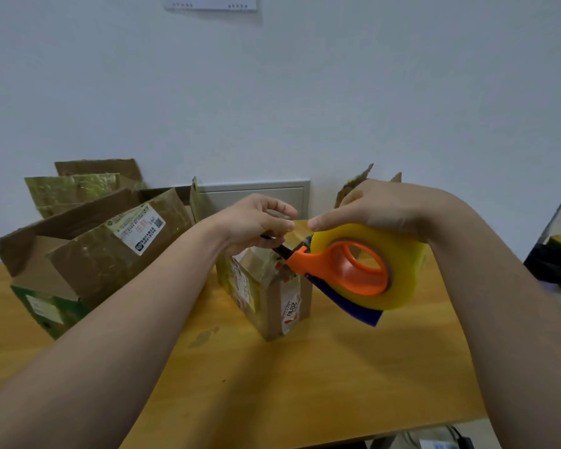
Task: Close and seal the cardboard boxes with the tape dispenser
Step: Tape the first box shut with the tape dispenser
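- The tape dispenser [353, 270] was gripped over its roll by the right hand [379, 209], above the small box [269, 296] on the bench [305, 384].
- The tape end at the dispenser's front was pinched by the left hand [256, 222], fingers curled.
- A larger open box [88, 254] was left nearby.

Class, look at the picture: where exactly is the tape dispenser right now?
In the head view, right of centre, the tape dispenser is held in the right hand, above the small cardboard box, beside the left hand.

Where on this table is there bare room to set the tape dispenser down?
The table is bare in front of the small box, between the forearms, and to that box's right. The back left is crowded with open boxes; another open box stands behind the right hand.
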Motion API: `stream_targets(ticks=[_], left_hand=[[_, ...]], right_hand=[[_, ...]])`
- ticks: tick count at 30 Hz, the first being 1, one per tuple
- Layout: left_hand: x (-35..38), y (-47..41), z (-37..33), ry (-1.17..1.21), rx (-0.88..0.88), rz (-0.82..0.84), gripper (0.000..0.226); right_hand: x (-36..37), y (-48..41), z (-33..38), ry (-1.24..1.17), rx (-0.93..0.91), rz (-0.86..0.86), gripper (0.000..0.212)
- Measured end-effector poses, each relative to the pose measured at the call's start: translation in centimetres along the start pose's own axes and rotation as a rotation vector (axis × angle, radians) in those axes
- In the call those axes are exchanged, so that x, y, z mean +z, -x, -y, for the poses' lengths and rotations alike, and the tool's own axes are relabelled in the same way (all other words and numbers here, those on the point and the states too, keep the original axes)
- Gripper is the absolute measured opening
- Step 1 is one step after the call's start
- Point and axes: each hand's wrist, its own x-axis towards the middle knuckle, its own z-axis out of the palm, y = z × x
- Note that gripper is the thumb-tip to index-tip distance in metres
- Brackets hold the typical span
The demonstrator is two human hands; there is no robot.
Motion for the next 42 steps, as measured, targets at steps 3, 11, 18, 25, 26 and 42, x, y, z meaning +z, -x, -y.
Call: stream_targets(ticks=[3,11,18,25,26,42], left_hand=[[-0.7,-0.4,-0.3,-0.004,-0.027,0.042,0.025],[-1.2,-0.5,-1.4,-0.027,-0.076,0.069,0.03],[-2.1,-0.7,-2.4,-0.139,-0.068,-0.005,0.024],[-1.9,-0.4,-2.3,0.056,-0.003,-0.073,0.031],[-1.9,-0.3,-2.3,0.061,0.005,-0.091,0.031],[-5.4,-2.0,-1.6,-0.359,0.097,-0.369,0.029]], right_hand=[[0.3,-0.4,0.1,0.017,-0.028,0.003,0.099],[-0.2,-0.4,1.4,0.038,-0.058,-0.064,0.099],[-1.0,-0.3,2.1,-0.008,-0.043,-0.101,0.082],[-0.4,-1.0,2.7,-0.015,-0.053,-0.116,0.091],[-0.3,-1.2,2.8,-0.014,-0.059,-0.116,0.094],[0.1,-4.8,5.5,-0.093,-0.05,-0.141,0.09]])
